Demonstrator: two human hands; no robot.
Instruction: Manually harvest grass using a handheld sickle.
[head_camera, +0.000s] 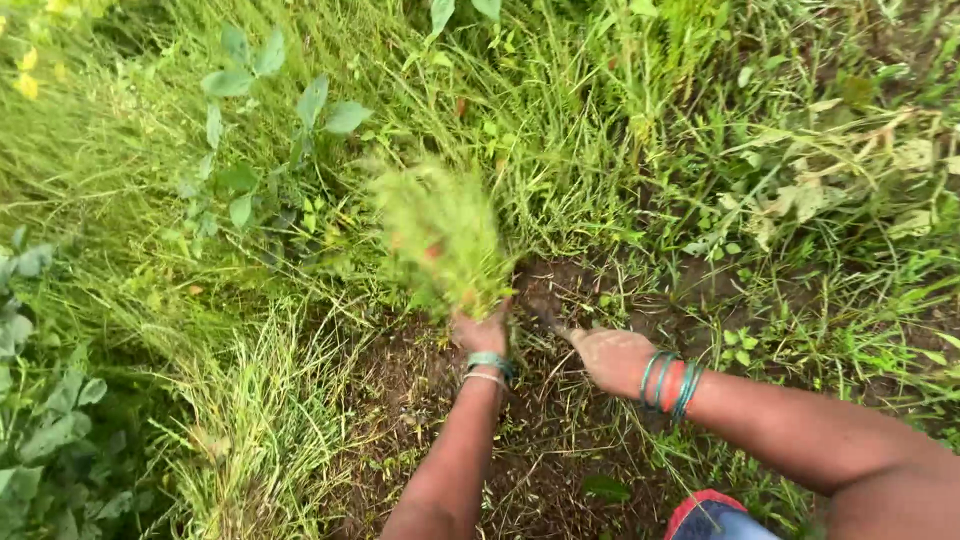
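Down at centre frame, the left hand (482, 332) is closed around the base of a tuft of grass (442, 238), which stands up from the fist, blurred, just above a patch of bare dark soil (520, 440). The right hand (612, 358) sits just beside it to the right, low over the soil; something thin and dark pokes out toward the tuft, but whether its fingers are curled on a tool or on nothing cannot be made out. Both wrists carry bangles (668, 382), teal and orange on the right. Tall uncut grass (250, 420) crowds the lower left, a broad-leaved weed (262, 120) rises at upper left, and dry yellowed leaves (850, 180) lie at upper right. A red and blue bit of clothing (712, 516) is cut off by the bottom edge.
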